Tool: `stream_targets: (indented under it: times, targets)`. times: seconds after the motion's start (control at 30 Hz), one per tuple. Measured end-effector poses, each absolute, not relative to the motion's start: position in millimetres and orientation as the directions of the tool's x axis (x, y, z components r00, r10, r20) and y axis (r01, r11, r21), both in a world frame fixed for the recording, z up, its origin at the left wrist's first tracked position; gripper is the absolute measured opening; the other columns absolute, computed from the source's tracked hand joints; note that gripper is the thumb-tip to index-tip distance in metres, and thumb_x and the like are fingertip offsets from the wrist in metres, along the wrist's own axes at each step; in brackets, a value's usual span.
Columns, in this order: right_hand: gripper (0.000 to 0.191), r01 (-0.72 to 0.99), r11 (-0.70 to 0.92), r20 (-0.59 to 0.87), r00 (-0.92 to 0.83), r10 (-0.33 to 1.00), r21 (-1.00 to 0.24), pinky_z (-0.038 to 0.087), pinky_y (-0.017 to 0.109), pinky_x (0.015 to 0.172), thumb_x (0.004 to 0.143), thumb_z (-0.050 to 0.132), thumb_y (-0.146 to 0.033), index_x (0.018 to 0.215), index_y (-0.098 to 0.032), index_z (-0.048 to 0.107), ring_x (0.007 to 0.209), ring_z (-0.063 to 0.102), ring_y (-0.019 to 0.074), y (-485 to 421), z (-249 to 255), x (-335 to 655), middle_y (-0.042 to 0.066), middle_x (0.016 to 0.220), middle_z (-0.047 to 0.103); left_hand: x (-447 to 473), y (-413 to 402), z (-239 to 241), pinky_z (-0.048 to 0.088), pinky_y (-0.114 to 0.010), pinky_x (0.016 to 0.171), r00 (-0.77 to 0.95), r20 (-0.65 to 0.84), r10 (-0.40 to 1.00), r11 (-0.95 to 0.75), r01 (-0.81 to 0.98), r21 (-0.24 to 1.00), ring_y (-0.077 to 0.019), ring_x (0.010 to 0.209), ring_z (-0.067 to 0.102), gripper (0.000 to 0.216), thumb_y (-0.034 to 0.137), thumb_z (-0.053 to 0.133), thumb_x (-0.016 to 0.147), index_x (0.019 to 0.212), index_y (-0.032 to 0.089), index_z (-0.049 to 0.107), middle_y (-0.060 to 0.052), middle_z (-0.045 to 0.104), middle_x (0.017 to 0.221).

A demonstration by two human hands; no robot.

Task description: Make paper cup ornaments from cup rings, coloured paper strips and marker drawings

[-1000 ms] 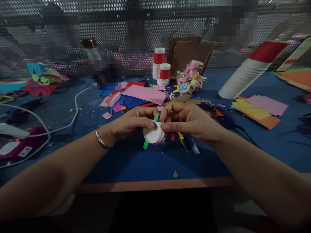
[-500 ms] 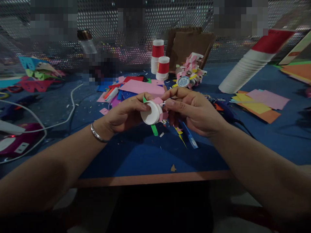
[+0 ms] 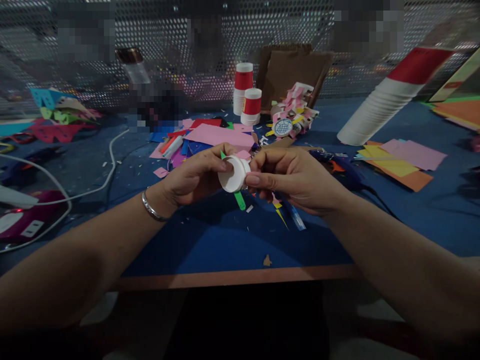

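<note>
My left hand point(image 3: 193, 172) is closed round a small white paper cup piece point(image 3: 233, 177), its thumb inside the rim and its open round side turned toward me. A green paper strip point(image 3: 240, 201) sticks out below the piece, and a pink paper bit point(image 3: 244, 154) shows along its upper edge. At the piece's right side my right hand point(image 3: 296, 177) is closed, thumb and fingertips pressing against it; these fingers cover most of that side. Under the right hand lie a blue pen point(image 3: 298, 219) and a yellow pointed scrap point(image 3: 281, 217).
Stacked red-and-white paper cups point(image 3: 243, 82) stand at the back. A cluster of decorated cup pieces point(image 3: 294, 112) sits before brown cardboard point(image 3: 288, 70). Further right are a leaning cup stack point(image 3: 382, 105), coloured sheets point(image 3: 401, 160) and a blue glue gun point(image 3: 345, 170). A white cable point(image 3: 111, 160) runs leftward.
My right hand has shifted slightly left and down, and its fingertips now press against the cup piece's side. The left hand keeps its hold almost unmoved.
</note>
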State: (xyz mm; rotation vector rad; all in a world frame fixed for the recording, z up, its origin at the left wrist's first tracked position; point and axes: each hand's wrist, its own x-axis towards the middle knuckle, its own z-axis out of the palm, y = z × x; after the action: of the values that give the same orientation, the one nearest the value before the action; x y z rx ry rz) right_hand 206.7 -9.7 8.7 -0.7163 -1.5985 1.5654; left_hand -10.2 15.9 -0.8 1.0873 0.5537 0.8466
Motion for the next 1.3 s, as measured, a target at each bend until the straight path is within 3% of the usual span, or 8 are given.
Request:
stream_targets:
  times: [0.57,0.83,1.13,1.3]
  targets:
    - [0.041,-0.158,0.074,0.155,-0.601,0.784,-0.985,0.042,0.018,0.046,0.075,0.099,-0.038,0.076,-0.016,0.065,0.053,0.057,0.0061,-12.2,10.0,206.5,-0.002,0.069,0.070,-14.0,18.2,-6.7,0.057,-0.034,0.070,0.641,0.048,0.766,0.200,-0.309,0.930,-0.0217,0.072,0.074,0.029,0.024,0.082,0.072,0.093,0.017,0.063,-0.007,0.077,0.084]
    - [0.038,-0.144,0.074,0.149,-0.624,0.767,-0.987,0.046,0.018,0.050,0.075,0.099,-0.035,0.079,-0.015,0.067,0.055,0.059,0.0064,-9.6,9.2,209.0,-0.003,0.071,0.069,-15.0,18.4,-4.8,0.055,-0.030,0.067,0.651,0.085,0.754,0.176,-0.325,0.929,-0.0175,0.071,0.071,0.029,0.019,0.085,0.070,0.091,0.020,0.064,-0.001,0.076,0.083]
    - [0.047,-0.034,0.239,0.211,-0.602,0.770,-0.970,0.045,0.022,0.051,0.087,0.086,-0.058,0.084,-0.015,0.071,0.059,0.057,0.0093,-1.2,13.1,217.1,0.000,0.071,0.066,-19.7,19.8,-3.1,0.053,-0.027,0.066,0.673,0.159,0.722,0.073,-0.302,0.951,-0.0147,0.070,0.069,0.023,0.019,0.089,0.073,0.088,0.019,0.072,0.000,0.076,0.080]
    - [0.048,-0.019,0.231,0.193,-0.615,0.765,-0.973,0.045,0.024,0.055,0.086,0.086,-0.059,0.080,-0.015,0.069,0.062,0.058,0.0100,-0.8,11.7,214.8,-0.001,0.071,0.065,-17.8,15.0,-0.9,0.054,-0.026,0.071,0.685,0.120,0.718,0.019,-0.191,0.981,-0.0142,0.075,0.070,0.026,0.022,0.094,0.074,0.089,0.016,0.072,-0.002,0.075,0.084]
